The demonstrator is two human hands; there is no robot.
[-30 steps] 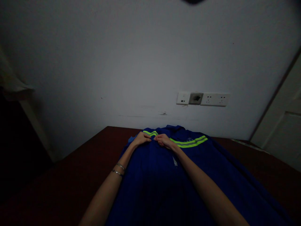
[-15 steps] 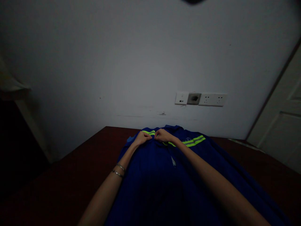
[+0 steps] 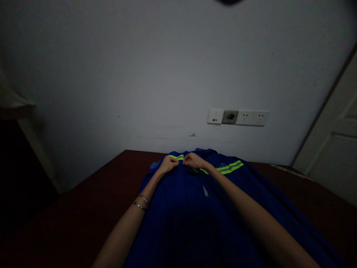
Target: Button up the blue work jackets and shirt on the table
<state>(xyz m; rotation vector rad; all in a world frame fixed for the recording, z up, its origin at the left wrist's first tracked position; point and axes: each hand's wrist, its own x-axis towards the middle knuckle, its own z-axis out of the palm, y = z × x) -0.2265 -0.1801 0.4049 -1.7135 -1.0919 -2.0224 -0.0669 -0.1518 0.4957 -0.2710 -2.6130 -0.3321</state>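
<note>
A dark blue jacket with yellow-green and grey reflective stripes lies spread over the dark red table. At its far part, beside the stripe, my left hand pinches the blue cloth with thumb and fingertips together. Just to the right, almost touching it, my right hand is also closed in a pinch on the jacket's front. Whether a button or zip sits between the fingertips is too dark and small to tell. A small pale patch shows on the cloth below my right hand.
The reddish-brown table reaches back to a grey wall. Sockets and a switch panel are set in the wall above the table. A pale door stands at the right, and a dark piece of furniture at the left.
</note>
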